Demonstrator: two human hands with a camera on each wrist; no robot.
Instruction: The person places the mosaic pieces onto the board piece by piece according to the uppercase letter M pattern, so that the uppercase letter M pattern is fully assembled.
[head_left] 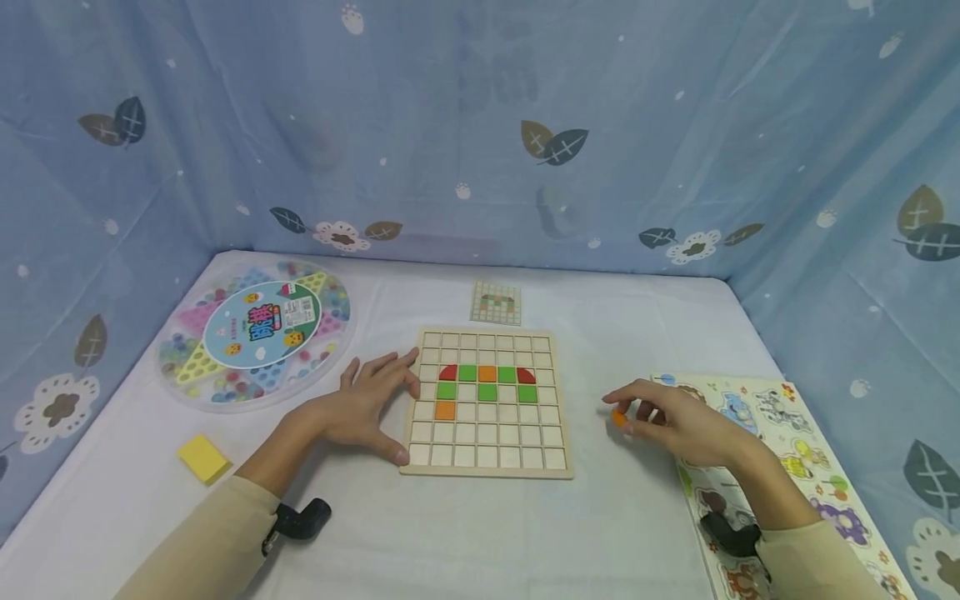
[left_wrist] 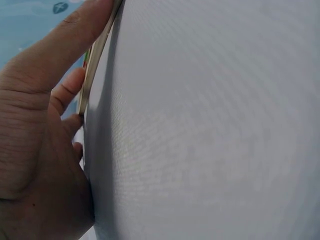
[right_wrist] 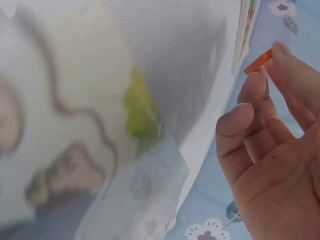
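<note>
A wooden grid board [head_left: 487, 472] lies flat in the middle of the table. Red, green and orange tiles fill some of its cells, among them an orange square tile [head_left: 446, 410] at the left. My left hand [head_left: 363, 408] is spread along the board's left side, thumb touching near the lower corner and fingertips by the upper edge. To the right of the board, my right hand [head_left: 675, 421] pinches a small orange tile [right_wrist: 259, 62] between thumb and finger, just above the table. Behind the board lies a small pattern card [head_left: 496, 303] with a similar coloured arrangement.
A round, clear bead case [head_left: 348, 333] rests at the back left. Near the left edge lies a yellow block or pad [head_left: 204, 458]. An animal picture puzzle board [head_left: 795, 417] sits under my right forearm. Patterned blue cloth [head_left: 465, 125] surrounds the white table.
</note>
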